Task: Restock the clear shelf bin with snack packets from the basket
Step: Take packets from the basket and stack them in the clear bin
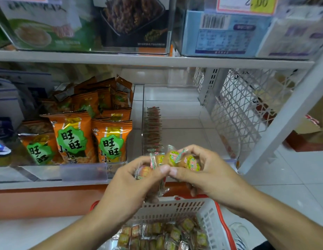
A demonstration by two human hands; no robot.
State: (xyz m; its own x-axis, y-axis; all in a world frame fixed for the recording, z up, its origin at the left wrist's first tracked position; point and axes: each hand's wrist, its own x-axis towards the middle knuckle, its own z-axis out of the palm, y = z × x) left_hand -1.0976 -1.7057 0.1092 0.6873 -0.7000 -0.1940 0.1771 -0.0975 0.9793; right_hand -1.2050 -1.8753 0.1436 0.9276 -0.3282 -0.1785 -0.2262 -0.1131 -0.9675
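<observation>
Two hands, left hand (139,179) and right hand (202,170), pinch several snack packets (172,157) together, thumbs touching. Clear shelf bin (175,127) just beyond; white basket (207,217) below holds many more packets; pale tiled floor.

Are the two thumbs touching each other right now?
Touching. The head view shows the left hand and right hand gripping snack packets together, thumb tips meeting with no gap.
</observation>
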